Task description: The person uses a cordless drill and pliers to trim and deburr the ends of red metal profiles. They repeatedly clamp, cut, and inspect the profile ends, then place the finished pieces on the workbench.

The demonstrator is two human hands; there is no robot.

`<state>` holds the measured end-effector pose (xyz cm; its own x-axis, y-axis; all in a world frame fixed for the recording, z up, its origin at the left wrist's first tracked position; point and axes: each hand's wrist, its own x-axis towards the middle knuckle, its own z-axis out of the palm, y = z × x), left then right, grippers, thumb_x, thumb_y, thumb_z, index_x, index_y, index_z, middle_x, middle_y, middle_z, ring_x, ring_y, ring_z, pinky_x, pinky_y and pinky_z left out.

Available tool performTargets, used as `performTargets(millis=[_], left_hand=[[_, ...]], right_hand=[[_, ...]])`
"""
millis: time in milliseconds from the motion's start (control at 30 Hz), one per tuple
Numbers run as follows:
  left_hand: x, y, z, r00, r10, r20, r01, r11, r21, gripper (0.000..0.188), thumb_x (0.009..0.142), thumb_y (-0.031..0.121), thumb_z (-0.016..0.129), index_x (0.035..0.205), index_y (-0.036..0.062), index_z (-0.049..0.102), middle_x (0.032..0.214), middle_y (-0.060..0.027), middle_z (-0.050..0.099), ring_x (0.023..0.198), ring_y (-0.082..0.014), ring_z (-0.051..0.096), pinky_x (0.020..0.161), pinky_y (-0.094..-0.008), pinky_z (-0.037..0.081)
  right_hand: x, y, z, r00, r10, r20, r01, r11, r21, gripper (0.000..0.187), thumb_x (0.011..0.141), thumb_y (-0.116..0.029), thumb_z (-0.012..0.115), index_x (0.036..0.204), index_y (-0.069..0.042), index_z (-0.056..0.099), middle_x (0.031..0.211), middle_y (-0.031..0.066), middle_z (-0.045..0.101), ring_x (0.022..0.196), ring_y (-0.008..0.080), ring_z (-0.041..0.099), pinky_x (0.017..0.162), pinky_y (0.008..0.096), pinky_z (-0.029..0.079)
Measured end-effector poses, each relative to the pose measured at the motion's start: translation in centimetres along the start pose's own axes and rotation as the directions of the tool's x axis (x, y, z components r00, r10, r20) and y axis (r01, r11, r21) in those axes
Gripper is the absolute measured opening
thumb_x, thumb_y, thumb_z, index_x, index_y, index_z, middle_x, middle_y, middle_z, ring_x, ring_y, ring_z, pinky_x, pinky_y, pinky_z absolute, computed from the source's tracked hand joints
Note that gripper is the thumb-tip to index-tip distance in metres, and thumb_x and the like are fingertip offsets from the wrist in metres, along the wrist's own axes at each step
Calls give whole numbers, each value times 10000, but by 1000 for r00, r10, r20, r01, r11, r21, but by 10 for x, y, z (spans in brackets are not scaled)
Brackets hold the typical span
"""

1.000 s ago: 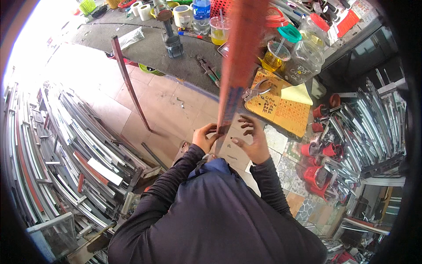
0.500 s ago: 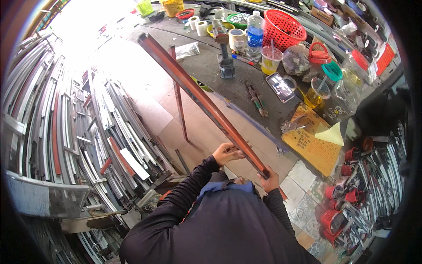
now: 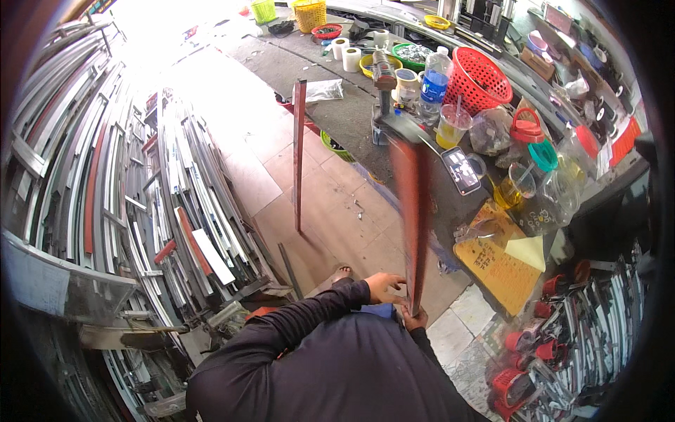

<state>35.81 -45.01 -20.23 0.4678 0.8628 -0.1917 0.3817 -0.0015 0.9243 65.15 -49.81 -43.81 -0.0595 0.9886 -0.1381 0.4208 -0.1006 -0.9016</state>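
Observation:
A long red-brown metal profile [image 3: 416,225] stands tilted up in front of me, its upper part smeared by motion. Its lower end is closed in my right hand [image 3: 415,320]. My left hand [image 3: 384,288] meets the same profile from the left just above, its bent fingers against the side and their tips partly hidden. A second red-brown profile [image 3: 299,155] stands upright against the workbench edge, out of reach of both hands. The dark-grey workbench [image 3: 344,112] lies beyond the held profile, which covers part of its edge.
Long metal profiles [image 3: 200,211] fill racks on the left. On the bench are a power tool [image 3: 383,77], a water bottle [image 3: 434,84], a red basket [image 3: 481,81], drink cups [image 3: 453,126], a phone [image 3: 460,171] and a yellow board [image 3: 499,274]. Offcuts in red containers [image 3: 512,387] stand lower right.
The held profile has swung from leaning far left to nearly upright, its top moving right. Both hands have come lower and nearer my body. The view has shifted slightly left.

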Motion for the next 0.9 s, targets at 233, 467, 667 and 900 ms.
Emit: performTargets(millis=[233,467,667,900], left_hand=[[-12,-117,-149,815,-166,-555,54,976,-212,571,903,151,859,1454,86,725,1313,-122,810,1161,-251,800,1005,-400,633],[7,-289,-340,187,-94,-978,376,927,-17,580,816,345,904,1329,114,763,1244,-116,808,1187,-326,759,1059,-448,587],[21,-364,-521,163,-255,-953,445,881,-159,867,680,411,1036,1412,109,682,1303,-181,775,1260,-365,733,1088,-469,579],[71,-366,-543,304,-338,-891,672,738,-51,798,797,442,977,1417,103,609,1289,-224,761,1238,-439,724,1059,-529,584]], right_hand=[[-24,74,9,988,95,-125,-127,952,-278,523,1038,-516,758,1394,-132,734,1379,191,735,1330,388,661,1162,548,480],[-25,-30,-3,785,344,-515,-299,939,172,332,1039,-247,839,1165,41,730,1157,152,770,1057,257,725,976,428,581],[-17,-86,4,387,575,-721,-307,818,487,621,974,-442,896,1343,23,715,1338,175,741,1161,315,748,906,486,651],[-3,-151,28,269,647,-714,-255,762,595,952,915,-520,930,1571,3,481,1530,196,607,1224,346,718,853,489,690]])
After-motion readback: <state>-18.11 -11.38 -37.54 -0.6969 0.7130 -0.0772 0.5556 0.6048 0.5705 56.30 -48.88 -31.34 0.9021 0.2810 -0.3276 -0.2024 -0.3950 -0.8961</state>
